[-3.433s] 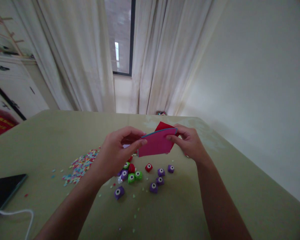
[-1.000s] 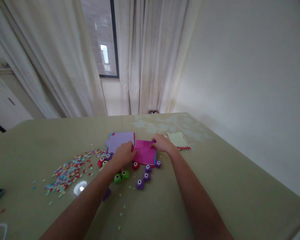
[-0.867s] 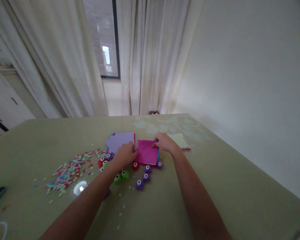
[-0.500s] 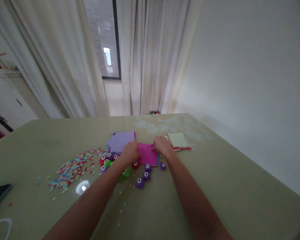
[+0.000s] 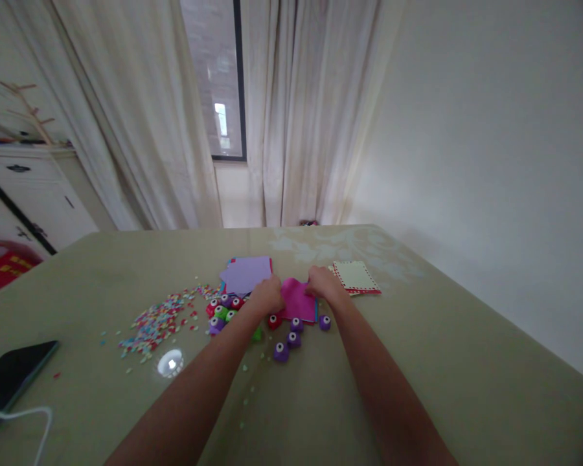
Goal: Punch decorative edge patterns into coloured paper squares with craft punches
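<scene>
A small stack of magenta paper sheets point(image 5: 298, 303) lies on the olive table point(image 5: 466, 362). My left hand point(image 5: 267, 296) grips its left edge with curled fingers. My right hand point(image 5: 323, 285) presses on its right edge, fingers bent down onto the sheets. Just behind my left hand lies a lilac paper stack point(image 5: 245, 273). Several small purple, red and green punches point(image 5: 291, 330) sit in front of the magenta sheets and under my left wrist.
A cream card with a red border point(image 5: 355, 276) lies right of my right hand. Coloured paper confetti point(image 5: 158, 320) is scattered at the left. A dark phone point(image 5: 10, 378) with a white cable point(image 5: 24, 421) lies at the near left. Curtains and a white cabinet stand behind.
The magenta sheets, held up in both hands 3.4 s ago, now lie on the table. In the last second both hands have drawn closer together on them.
</scene>
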Demonstrator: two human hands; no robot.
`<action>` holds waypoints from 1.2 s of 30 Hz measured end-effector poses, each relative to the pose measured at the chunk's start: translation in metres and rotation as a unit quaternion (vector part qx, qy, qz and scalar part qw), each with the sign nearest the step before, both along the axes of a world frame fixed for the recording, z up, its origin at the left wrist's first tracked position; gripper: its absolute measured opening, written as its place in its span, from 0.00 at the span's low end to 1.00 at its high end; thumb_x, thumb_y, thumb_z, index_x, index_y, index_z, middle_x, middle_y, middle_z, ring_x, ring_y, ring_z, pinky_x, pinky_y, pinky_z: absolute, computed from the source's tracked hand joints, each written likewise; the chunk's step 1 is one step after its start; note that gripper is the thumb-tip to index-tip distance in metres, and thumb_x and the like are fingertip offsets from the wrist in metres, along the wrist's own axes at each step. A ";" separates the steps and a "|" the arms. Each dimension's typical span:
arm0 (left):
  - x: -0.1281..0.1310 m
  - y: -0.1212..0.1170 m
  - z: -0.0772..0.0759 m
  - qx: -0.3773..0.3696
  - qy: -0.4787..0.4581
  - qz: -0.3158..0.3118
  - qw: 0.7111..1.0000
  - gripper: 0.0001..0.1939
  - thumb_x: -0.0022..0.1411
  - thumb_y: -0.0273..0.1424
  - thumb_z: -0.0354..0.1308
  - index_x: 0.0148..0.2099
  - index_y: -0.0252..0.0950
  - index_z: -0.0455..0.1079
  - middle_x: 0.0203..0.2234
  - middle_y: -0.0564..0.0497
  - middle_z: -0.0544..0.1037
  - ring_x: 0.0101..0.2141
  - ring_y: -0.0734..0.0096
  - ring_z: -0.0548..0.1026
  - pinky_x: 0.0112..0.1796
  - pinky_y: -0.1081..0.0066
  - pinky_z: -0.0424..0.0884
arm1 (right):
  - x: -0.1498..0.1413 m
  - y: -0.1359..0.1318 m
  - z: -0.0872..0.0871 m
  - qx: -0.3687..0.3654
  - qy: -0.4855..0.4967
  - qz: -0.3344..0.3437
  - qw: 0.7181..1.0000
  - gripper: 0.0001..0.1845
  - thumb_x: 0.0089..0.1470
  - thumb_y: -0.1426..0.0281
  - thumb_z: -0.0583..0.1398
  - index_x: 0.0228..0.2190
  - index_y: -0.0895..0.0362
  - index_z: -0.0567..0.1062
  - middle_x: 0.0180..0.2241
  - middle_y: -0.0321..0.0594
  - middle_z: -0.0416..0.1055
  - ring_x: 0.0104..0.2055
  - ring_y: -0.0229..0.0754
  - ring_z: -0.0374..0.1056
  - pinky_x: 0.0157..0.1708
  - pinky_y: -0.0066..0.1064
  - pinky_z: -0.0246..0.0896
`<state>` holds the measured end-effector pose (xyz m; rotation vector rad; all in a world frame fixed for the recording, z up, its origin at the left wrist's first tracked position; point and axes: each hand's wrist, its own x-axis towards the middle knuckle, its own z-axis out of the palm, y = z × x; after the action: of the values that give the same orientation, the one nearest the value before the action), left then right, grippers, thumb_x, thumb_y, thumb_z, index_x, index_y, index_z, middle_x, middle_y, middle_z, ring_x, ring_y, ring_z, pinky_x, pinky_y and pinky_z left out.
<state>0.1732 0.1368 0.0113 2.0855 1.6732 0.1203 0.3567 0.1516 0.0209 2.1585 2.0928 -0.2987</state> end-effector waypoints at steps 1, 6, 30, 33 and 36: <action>0.001 0.000 -0.002 -0.004 -0.020 0.000 1.000 0.21 0.72 0.38 0.65 0.62 0.38 0.72 0.58 0.43 0.77 0.52 0.54 0.79 0.50 0.51 0.79 | 0.000 0.000 0.001 -0.001 0.002 0.000 1.000 0.17 0.67 0.62 0.66 0.52 0.58 0.77 0.53 0.47 0.77 0.52 0.50 0.76 0.52 0.48 0.75; 0.004 -0.002 -0.011 -0.023 -0.140 0.003 0.990 0.20 0.72 0.37 0.64 0.62 0.37 0.71 0.56 0.43 0.78 0.50 0.56 0.80 0.49 0.52 0.80 | 0.001 -0.002 0.003 -0.006 0.016 -0.004 1.000 0.15 0.67 0.62 0.66 0.49 0.58 0.78 0.51 0.45 0.78 0.51 0.49 0.77 0.52 0.47 0.75; -0.088 0.037 -0.013 0.193 -0.039 0.156 0.968 0.29 0.71 0.30 0.63 0.69 0.29 0.63 0.61 0.33 0.73 0.64 0.47 0.71 0.63 0.51 0.67 | 0.016 0.005 -0.013 0.100 0.076 -0.072 0.989 0.15 0.51 0.62 0.74 0.40 0.56 0.84 0.48 0.53 0.83 0.50 0.55 0.79 0.42 0.35 0.69; -0.088 0.031 -0.017 0.200 0.007 0.117 0.973 0.25 0.72 0.31 0.61 0.67 0.31 0.67 0.60 0.35 0.75 0.64 0.50 0.71 0.64 0.52 0.65 | 0.016 0.005 -0.012 0.098 0.079 -0.074 0.989 0.14 0.51 0.63 0.74 0.39 0.55 0.85 0.46 0.52 0.83 0.49 0.54 0.80 0.42 0.34 0.68; -0.089 0.029 -0.021 0.188 0.050 0.088 0.977 0.21 0.72 0.35 0.64 0.63 0.36 0.71 0.61 0.41 0.76 0.60 0.50 0.74 0.60 0.45 0.71 | 0.017 0.005 -0.012 0.095 0.081 -0.076 0.989 0.12 0.51 0.63 0.74 0.38 0.55 0.85 0.45 0.51 0.84 0.49 0.54 0.80 0.42 0.35 0.68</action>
<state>0.0838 0.1658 -0.0098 2.2334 2.0259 0.4244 0.3737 0.1566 0.0090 2.4881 2.1227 -0.3121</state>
